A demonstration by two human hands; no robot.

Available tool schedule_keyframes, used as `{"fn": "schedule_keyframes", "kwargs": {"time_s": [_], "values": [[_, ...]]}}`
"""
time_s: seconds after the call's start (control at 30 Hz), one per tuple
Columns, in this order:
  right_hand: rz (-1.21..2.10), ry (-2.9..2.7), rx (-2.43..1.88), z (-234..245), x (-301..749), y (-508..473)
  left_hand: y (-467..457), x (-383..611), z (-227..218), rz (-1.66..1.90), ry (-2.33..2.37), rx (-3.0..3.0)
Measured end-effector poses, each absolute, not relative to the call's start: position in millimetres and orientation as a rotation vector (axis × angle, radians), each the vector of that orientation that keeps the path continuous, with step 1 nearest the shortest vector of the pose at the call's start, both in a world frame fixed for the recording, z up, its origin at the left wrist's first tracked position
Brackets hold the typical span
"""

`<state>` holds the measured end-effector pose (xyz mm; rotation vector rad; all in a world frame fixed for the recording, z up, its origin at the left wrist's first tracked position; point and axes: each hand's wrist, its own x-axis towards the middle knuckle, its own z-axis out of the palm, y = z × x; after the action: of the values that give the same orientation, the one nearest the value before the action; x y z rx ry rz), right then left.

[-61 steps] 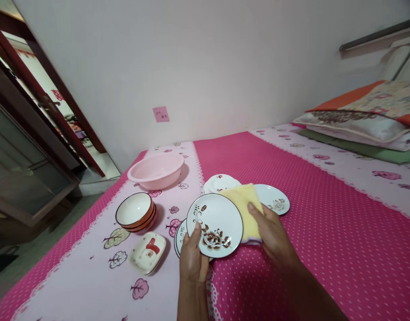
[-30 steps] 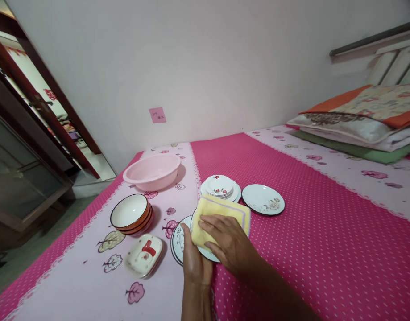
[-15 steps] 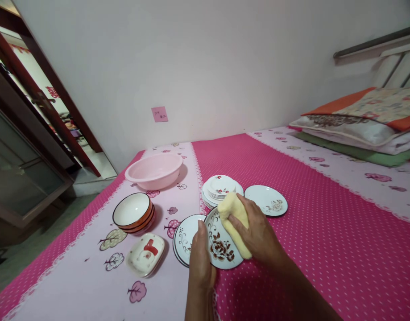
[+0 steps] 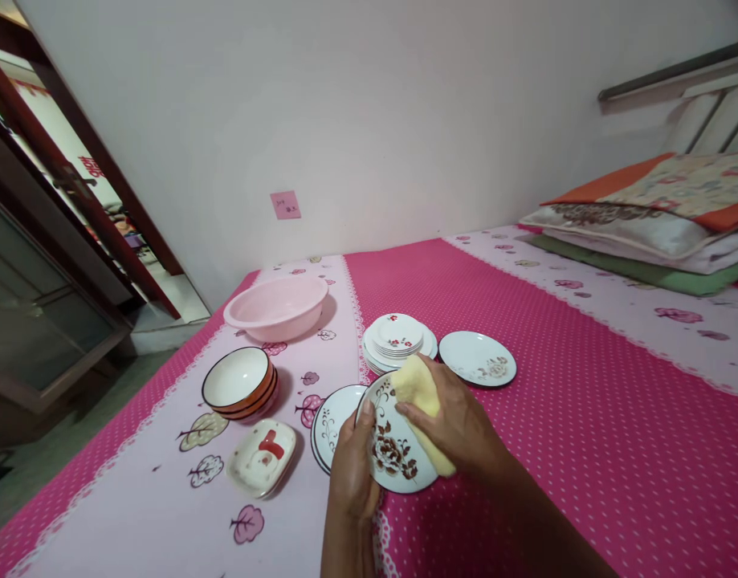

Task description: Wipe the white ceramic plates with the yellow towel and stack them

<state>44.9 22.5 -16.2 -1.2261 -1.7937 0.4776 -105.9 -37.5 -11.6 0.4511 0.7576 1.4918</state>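
Tilted between my hands is a white plate (image 4: 398,449) with a dark rim and a brown flower pattern. My left hand (image 4: 353,461) grips its left edge, thumb on the face and fingers hidden beneath. In my right hand (image 4: 456,417) is a yellow cloth (image 4: 417,385), pressed over the plate's upper right edge. Just left of it, partly covered by my left hand, lies a small stack of matching plates (image 4: 338,413). Behind the held plate stands a stack of smaller white plates (image 4: 398,333) with red flowers. One more dark-rimmed plate (image 4: 477,357) lies to the right.
Stacked bowls (image 4: 239,384) with orange outsides stand at left, and a squarish dish (image 4: 262,459) with a red print sits before them. Farther back is a pink basin (image 4: 278,309). Folded bedding (image 4: 651,229) lies at far right on the pink patterned cover (image 4: 585,417), against the wall.
My left hand and the held plate have shifted slightly left and down. The left thumb now bends over the plate's rim. The cloth has moved a little on the plate's right side.
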Motion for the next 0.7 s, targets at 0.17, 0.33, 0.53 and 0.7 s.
{"fn": "schedule_keyframes", "kwargs": {"time_s": [0.17, 0.33, 0.53, 0.7], "values": [[1.18, -1.375, -1.08, -15, 42, 25, -33, -105, -12, 1.668, 0.717, 0.287], [1.577, -0.763, -0.909, -23, 5, 8, -31, -95, -12, 1.877, 0.746, 0.2], [1.676, -0.514, -0.805, -39, -20, -6, -32, -85, -15, 1.922, 0.95, 0.137], [1.579, -0.667, -0.849, -24, 14, 7, -33, -105, -7, 1.824, 0.832, 0.346]]}}
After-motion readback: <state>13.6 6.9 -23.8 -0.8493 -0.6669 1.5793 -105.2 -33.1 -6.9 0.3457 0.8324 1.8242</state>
